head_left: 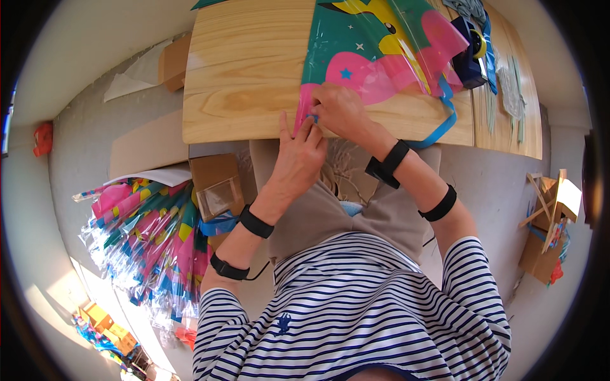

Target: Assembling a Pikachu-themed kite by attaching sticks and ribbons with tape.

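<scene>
A printed plastic sheet [337, 76] in green, pink and yellow lies on the wooden table [241, 76], its narrow corner at the front edge. My left hand [298, 155] is at this corner, index finger stretched out along the wood and the other fingers closed on the sheet. Bent over the same corner from the right, my right hand [346, 114] pinches it with curled fingers. A small bit of blue shows between the two hands; what it is I cannot make out. A blue ribbon [441, 127] trails from the sheet's right side to the table's front edge.
A dark blue tape dispenser [469, 60] stands at the table's right, near thin sticks [511, 108]. Left of my legs, many colourful plastic-wrapped pieces [152, 235] hang beside an open cardboard box [216, 181]. A wooden frame with cardboard [549, 222] stands at far right.
</scene>
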`<state>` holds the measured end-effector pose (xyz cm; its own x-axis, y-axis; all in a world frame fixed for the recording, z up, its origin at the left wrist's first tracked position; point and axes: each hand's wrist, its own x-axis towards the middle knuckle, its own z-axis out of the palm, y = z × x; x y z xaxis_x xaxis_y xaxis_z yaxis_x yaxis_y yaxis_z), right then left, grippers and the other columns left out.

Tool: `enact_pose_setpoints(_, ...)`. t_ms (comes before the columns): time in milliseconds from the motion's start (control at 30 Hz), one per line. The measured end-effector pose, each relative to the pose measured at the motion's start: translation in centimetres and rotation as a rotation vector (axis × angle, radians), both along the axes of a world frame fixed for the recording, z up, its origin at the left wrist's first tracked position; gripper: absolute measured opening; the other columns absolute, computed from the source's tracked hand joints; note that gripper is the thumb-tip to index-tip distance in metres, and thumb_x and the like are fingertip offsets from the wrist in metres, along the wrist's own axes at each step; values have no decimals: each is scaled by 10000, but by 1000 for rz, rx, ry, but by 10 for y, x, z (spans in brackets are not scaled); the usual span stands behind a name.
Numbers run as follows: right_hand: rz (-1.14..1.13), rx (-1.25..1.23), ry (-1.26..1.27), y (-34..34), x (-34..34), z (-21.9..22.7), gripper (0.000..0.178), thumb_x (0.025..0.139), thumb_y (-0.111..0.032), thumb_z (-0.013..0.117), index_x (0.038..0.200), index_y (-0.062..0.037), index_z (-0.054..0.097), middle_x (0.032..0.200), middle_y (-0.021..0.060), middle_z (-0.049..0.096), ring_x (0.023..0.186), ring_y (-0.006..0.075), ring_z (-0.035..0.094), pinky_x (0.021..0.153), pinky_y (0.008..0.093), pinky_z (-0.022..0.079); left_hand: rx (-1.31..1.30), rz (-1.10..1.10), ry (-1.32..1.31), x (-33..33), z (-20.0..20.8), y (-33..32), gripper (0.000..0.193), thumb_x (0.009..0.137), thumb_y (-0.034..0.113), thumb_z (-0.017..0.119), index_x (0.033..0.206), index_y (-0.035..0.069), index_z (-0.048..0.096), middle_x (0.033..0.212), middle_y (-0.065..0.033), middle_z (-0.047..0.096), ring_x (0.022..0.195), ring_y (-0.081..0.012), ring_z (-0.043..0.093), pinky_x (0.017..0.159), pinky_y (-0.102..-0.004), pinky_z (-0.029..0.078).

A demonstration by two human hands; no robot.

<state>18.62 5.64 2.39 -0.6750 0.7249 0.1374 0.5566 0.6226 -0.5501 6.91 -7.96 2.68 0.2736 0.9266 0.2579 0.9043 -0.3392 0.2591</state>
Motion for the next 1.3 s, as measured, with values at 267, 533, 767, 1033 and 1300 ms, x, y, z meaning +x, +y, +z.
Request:
enact_pose_setpoints(267,-123,-155,-66,4,-8,-10,140,735,-166,770,792,-84,672,854,132,697,852,363,680,704,479,528,-1,110,-34,1,-5,-15,329,746,80,697,1058,-15,655,1307,-143,559,1316,-300,494,1128,-758,156)
enact_pose_setpoints(533,-122,-184,-57,1,-3,-13,230,696,-210,819,815,-94,660,870,113,689,860,346,677,706,457,528,-49,211,-106,-1,1,-36,418,743,119,769,1138,50,649,1373,-82,562,1315,-259,511,1153,-710,155)
enact_pose_setpoints(767,-116,-221,-95,2,-6,-6,345,630,-216,884,817,-77,629,860,107,682,857,337,674,705,455,516,-44,245,-137,-3,7,-37,308,769,100,737,1057,51,637,1361,-101,563,1316,-289,500,1150,-723,148)
enact_pose_setpoints(1033,-166,-276,-114,6,-10,-5,343,661,-273,863,838,-86,636,849,124,698,856,348,686,693,464,524,-23,262,-134,-6,11,-43,360,756,91,756,1097,53,648,1326,-86,592,1293,-296,526,1160,-695,156)
enact_pose_setpoints(1300,-275,-144,40,-1,-10,-16,211,699,-163,753,828,-72,613,791,172,694,794,400,681,668,510,518,-24,325,-207,-14,7,-45,380,767,85,749,1127,15,653,1282,-153,619,1263,-336,536,1139,-538,304)
